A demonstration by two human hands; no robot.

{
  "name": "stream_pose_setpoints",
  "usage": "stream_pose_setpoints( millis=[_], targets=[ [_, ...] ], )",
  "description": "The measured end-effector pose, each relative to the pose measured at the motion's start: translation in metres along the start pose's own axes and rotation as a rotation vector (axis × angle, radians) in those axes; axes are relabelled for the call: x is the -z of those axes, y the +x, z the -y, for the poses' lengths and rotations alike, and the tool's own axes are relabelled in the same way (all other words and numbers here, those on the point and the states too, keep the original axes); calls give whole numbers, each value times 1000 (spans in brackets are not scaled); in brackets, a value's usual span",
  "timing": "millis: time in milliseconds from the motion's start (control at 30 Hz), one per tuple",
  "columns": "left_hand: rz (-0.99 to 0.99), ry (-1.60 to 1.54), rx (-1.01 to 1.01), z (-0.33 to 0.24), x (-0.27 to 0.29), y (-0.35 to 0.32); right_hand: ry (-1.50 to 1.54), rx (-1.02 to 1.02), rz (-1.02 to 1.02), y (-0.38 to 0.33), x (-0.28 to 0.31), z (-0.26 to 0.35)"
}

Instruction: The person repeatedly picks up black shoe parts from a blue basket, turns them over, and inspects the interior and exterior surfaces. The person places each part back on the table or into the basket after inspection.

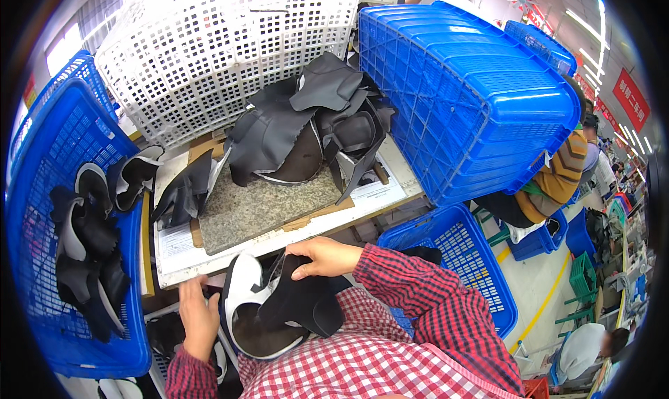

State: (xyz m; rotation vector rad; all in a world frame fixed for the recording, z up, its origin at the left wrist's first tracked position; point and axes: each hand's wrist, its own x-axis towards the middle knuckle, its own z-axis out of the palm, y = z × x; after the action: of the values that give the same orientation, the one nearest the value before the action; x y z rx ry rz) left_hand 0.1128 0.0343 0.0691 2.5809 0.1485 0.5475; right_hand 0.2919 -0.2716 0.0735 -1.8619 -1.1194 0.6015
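One black-and-white shoe upper (300,294) lay against the checked apron (376,350) below the worktable (182,271), its top edge pinched by the right hand's (329,257) thumb and fingers. Left hand (198,317) was open just beside the white side, contact unclear. Step judged as positioning the piece; next move seemingly called for a left-hand grip.

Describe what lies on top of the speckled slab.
A heap of dark shaped pieces, some curled, covers the far part of the speckled slab; its near part shows. The surface beneath, and any pieces buried in the heap, cannot be seen.
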Motion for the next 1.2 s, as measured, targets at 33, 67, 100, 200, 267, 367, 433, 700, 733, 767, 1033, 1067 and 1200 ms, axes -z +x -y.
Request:
stream_pose_setpoints(
  millis=[33, 67, 100, 200, 267, 367, 433, 700, 733, 767, 1033, 1067, 1200],
  targets=[
    [-153, 146, -164, -19, 7, 0, -28, -12, 18, 3, -3, 1],
    [-69, 16, -191, -40, 13, 1, -49, -54, 44, 4, -5, 2],
    [-1, -140, -313, -58, 17, 7, -92, -39, 36, 6, -7, 6],
    [248, -565, -206, -102, 4, 21, -80, 77, 40, 1, -3, 26],
    [412, -426, -266, -111, -12, 25, -170, 108, -7, -7, 2, 46],
    [244, -100, -410, -101, -27, 15, -284, 172, -98, -27, 3, 72],
    [47, 100, -442, -89, -28, 4, -316, 210, -145, -37, -1, 79],
    [-227, 221, -513, -66, -20, -22, -338, 449, -434, -42, -44, 54],
    [-260, 207, -496, -64, -23, -25, -319, 443, -446, -42, -51, 50],
    [-248, 152, -452, -62, -25, -28, -309, 436, -456, -43, -57, 47],
    [-224, 46, -577, -54, -36, -38, -345, 274, -499, -62, -64, 54],
    [-178, -48, -571, -54, -34, -36, -337, 225, -500, -68, -64, 57],
    [54, -283, -495, -57, -33, -26, -260, 47, -392, -76, -57, 53]
  ],
)
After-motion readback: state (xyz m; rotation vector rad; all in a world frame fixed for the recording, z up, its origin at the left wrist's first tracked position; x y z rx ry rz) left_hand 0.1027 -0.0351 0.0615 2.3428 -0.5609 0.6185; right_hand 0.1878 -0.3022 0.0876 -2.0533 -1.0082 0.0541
